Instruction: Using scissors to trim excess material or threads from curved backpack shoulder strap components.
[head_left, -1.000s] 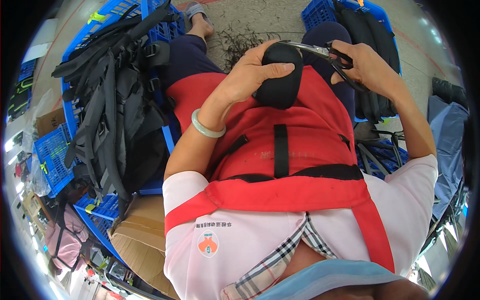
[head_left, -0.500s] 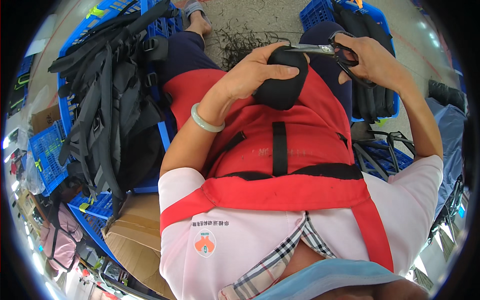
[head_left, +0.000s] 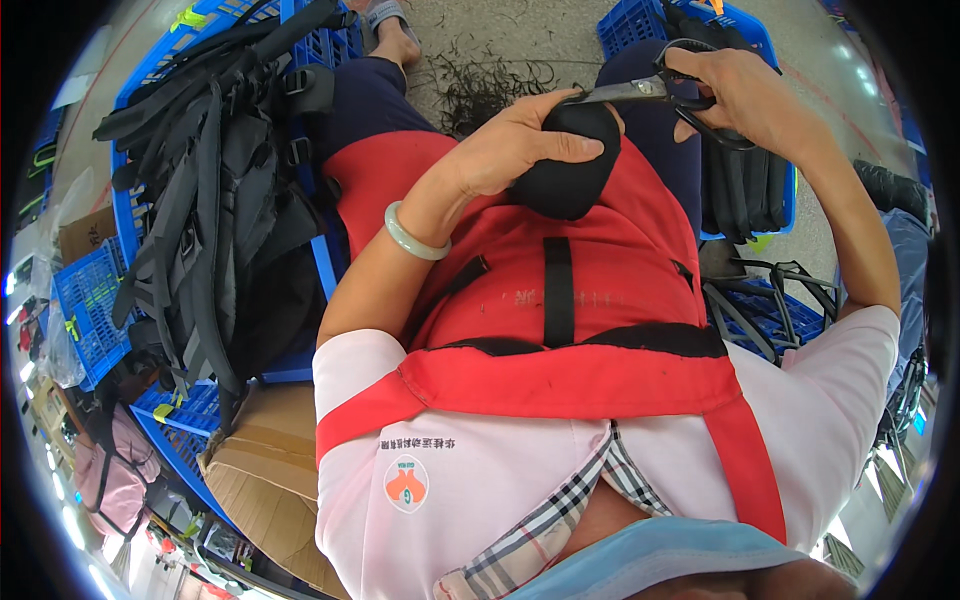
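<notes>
My left hand [head_left: 515, 145] grips a black padded fabric piece [head_left: 565, 180] over my lap, thumb lying across its top. A pale green bangle [head_left: 412, 233] sits on that wrist. My right hand [head_left: 745, 95] holds black-handled scissors [head_left: 655, 88], fingers through the loops, with the blades pointing left and touching the top edge of the padded piece. A red apron with black straps [head_left: 560, 300] covers my lap beneath both hands.
A blue crate [head_left: 225, 60] at my left is heaped with black straps and bag parts [head_left: 210, 220]. Another blue crate [head_left: 720, 190] with black pieces stands at the right. Cut black threads [head_left: 490, 80] lie on the grey floor ahead. Cardboard box [head_left: 260, 470] at lower left.
Both hands with the padded piece and scissors have shifted slightly upward in view. The scissor blades stay at the top edge of the piece.
</notes>
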